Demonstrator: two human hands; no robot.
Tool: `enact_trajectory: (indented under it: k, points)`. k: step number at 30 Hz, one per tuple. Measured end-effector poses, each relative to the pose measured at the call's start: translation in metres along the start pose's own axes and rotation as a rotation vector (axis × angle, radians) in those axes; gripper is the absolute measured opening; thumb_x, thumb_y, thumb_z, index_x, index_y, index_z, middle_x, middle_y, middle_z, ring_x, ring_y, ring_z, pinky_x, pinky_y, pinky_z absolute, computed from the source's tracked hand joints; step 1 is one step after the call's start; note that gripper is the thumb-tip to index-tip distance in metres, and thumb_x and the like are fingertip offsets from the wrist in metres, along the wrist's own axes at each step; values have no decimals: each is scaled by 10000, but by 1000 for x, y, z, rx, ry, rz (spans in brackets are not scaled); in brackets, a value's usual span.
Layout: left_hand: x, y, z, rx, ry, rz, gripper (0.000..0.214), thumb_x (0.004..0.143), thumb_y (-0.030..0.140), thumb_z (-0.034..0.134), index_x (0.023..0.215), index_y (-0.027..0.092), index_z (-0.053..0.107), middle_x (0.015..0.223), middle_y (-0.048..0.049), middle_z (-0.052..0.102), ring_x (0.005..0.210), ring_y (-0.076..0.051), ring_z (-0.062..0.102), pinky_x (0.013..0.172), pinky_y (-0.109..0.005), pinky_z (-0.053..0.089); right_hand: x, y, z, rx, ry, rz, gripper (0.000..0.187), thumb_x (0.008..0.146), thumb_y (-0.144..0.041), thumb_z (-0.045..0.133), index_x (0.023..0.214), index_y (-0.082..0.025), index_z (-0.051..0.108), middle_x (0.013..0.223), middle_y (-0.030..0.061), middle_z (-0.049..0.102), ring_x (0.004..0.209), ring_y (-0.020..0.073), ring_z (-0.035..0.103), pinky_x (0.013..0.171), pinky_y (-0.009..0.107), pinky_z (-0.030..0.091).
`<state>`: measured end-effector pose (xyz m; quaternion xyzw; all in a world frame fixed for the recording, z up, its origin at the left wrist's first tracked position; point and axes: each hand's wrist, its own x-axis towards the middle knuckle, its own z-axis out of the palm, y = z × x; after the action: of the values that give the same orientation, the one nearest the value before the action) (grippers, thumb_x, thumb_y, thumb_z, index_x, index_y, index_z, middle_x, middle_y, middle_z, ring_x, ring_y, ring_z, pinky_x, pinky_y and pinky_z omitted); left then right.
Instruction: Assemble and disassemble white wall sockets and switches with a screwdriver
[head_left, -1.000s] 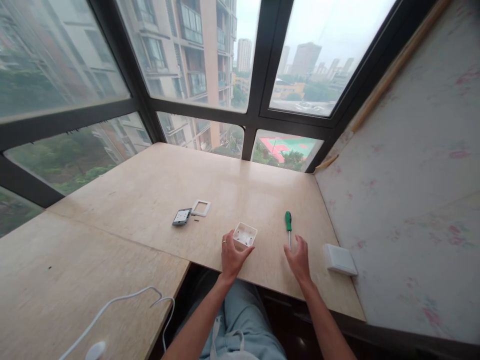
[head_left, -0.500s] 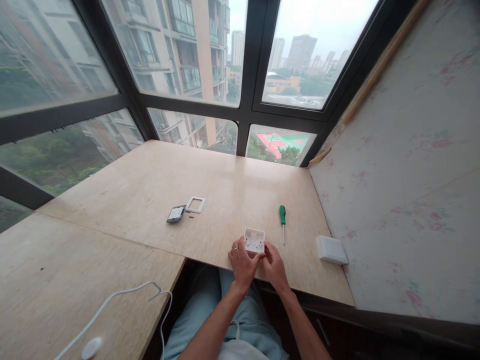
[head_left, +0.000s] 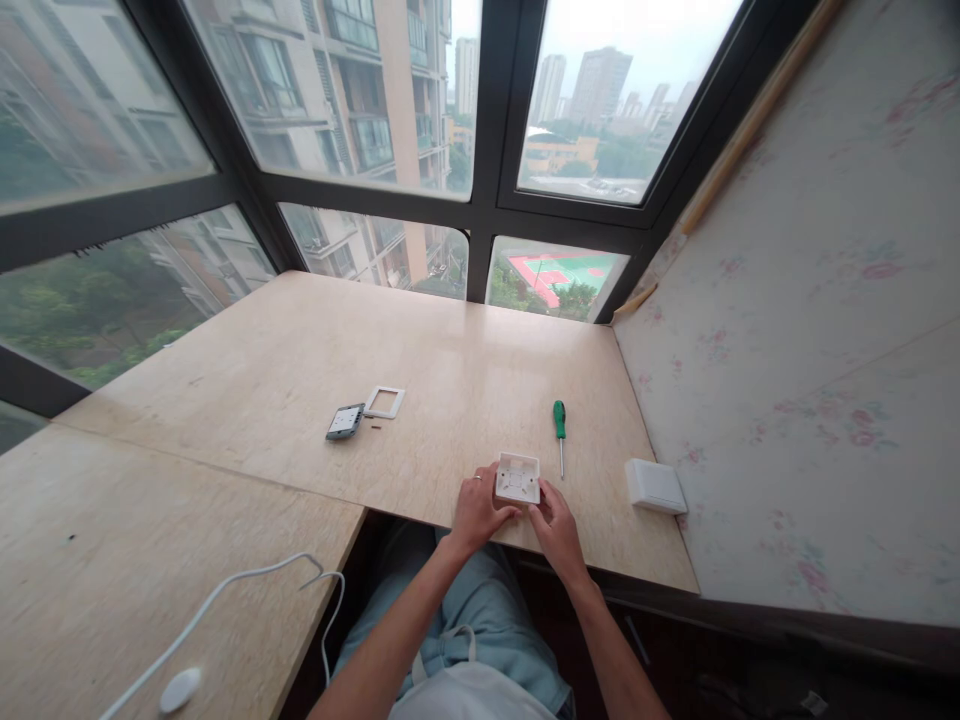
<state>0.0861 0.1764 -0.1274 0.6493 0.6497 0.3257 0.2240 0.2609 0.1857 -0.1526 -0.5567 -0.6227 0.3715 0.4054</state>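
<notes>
The person's left hand and right hand meet on a white box, a small open-topped square shell that sits near the front edge of the bench, straight ahead of the person's lap. The left fingers curl against the box's left wall and near side. The right fingers pinch its near right corner. Both hands are closed lightly on it, with nothing else in them. It is hard to tell whether the box rests flat on the bench or is tipped slightly. Handling it well seems to call for a grip on the outer walls only, with the open face kept upward and level and the box kept back from the bench edge, since the light plastic would slide easily on smooth board. Beyond the box, dark-framed windows look out over tall buildings and a sports court. To the right of the box stands a pale flowered wall panel. The bench is bare light wood, in two boards that join left of the box. A white cable loops far to its left. A white switch lies just to its right and a green screwdriver just behind it. Further back and to the left lie a white frame, a grey module and a tiny screw.
</notes>
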Motion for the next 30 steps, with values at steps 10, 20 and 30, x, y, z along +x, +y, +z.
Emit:
enact_trajectory:
  k: [10,20,30]
  points:
    - [15,-36,-32,-372,-88,109,512,775,460,712,1176,182,559,1052,-72,625,689,-125,604,668,-279,520,1,-6,-16,77,-50,19,469,820,-331,572,1265,-183,592,1281,133,604,1136,271,620,969,483,516]
    - [24,-61,-55,-311,185,1,190,876,267,494,910,170,654,838,-54,679,730,-158,633,691,-297,522,36,-75,-8,-63,104,-29,350,897,-446,501,998,-180,705,1009,118,720,940,262,671,884,447,532]
    - [25,-69,-41,-295,275,-90,179,767,134,538,892,136,667,832,-87,688,823,-234,654,760,-363,533,92,-183,153,0,-516,-542,231,887,-349,591,1060,-217,670,1042,69,685,929,202,646,838,362,532]
